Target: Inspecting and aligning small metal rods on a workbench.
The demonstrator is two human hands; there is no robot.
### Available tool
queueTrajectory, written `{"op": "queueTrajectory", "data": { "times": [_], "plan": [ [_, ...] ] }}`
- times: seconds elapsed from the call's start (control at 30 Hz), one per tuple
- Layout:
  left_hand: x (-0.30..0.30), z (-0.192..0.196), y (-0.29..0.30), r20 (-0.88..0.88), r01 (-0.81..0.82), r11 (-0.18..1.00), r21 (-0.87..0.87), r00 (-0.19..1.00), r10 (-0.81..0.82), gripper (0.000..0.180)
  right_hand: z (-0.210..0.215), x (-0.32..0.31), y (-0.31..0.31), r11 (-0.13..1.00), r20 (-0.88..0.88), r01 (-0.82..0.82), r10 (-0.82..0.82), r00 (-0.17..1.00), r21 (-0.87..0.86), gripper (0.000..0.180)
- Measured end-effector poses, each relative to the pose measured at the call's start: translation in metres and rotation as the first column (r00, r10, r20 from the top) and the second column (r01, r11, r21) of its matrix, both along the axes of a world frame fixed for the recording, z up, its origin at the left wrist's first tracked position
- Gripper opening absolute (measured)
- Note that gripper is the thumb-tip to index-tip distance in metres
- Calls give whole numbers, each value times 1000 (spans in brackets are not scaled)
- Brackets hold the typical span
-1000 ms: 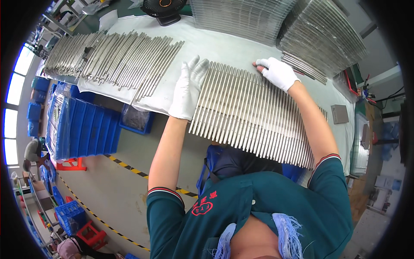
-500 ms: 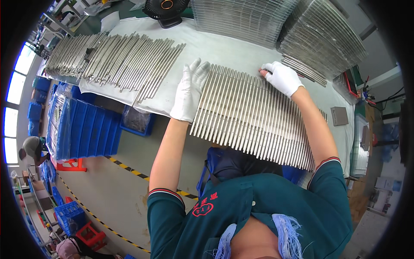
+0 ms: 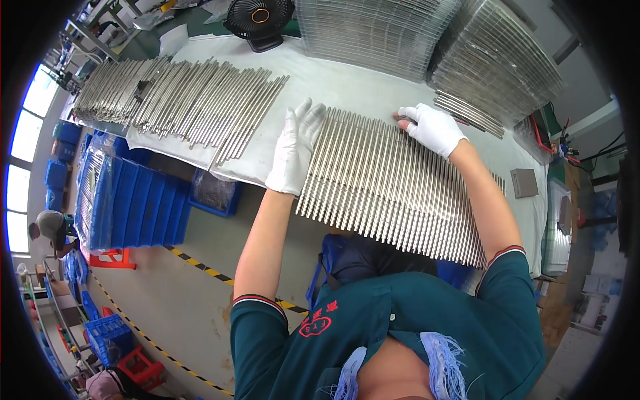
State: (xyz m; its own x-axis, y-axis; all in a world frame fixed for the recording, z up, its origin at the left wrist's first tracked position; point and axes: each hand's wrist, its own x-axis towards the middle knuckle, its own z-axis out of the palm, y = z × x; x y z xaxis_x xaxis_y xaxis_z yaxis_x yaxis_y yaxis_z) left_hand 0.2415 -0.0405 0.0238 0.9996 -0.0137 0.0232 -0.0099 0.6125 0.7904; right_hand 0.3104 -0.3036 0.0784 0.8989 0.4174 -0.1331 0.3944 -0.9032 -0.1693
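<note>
A wide row of thin silver metal rods (image 3: pixel 380 180) lies side by side at the table's near edge, in front of me. My left hand (image 3: pixel 297 147), in a white glove, rests along the left side of the row with its fingers stretched out. Over the far ends of the rods is my right hand (image 3: pixel 430 128), also gloved, with bare fingertips showing. Its fingers are bent together near the rod tips; whatever they pinch is hidden. To the left lies a looser spread of similar rods (image 3: pixel 207 100), with a small dark piece on it.
Tall stacks of clear plastic trays (image 3: pixel 373 33) stand at the back, with a few rods (image 3: pixel 467 113) before them. A black fan (image 3: pixel 260 20), a grey block (image 3: pixel 525 183) and stacked blue bins (image 3: pixel 143 200) are around me. A person (image 3: pixel 53 227) bends at far left.
The whole view has shifted slightly, the table sitting a little lower in it. My right hand has moved slightly left along the far rod ends. My left hand stays beside the row.
</note>
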Motion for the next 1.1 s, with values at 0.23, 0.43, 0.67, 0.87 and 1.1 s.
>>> {"op": "queueTrajectory", "data": {
  "times": [0.23, 0.43, 0.67, 0.87, 1.1],
  "plan": [
    [0, 0, 1, 8, 2, 1000, 13, 1000, -2, 76, 5, -2, 6, 999, -28, 8, -9, 1000, -38, 36],
    [0, 0, 0, 14, 5, 1000, 27, 1000, -6, 75, -4, 11, -11, 991, 58, 54, -61, 996, 119, 43],
    [1, -3, 1, 13, -2, 1000, 29, 1000, 2, 77, -8, 5, -17, 985, 103, 91, -107, 989, 145, 42],
    [5, -3, 2, 10, -24, 999, 34, 1000, 24, 77, 1, 4, -16, 992, 75, 95, -100, 992, 78, 41],
    [3, 1, -1, 10, -23, 999, 38, 1000, 23, 75, -13, 16, -18, 996, 126, 92, -93, 988, 16, 45]
  ]
}}
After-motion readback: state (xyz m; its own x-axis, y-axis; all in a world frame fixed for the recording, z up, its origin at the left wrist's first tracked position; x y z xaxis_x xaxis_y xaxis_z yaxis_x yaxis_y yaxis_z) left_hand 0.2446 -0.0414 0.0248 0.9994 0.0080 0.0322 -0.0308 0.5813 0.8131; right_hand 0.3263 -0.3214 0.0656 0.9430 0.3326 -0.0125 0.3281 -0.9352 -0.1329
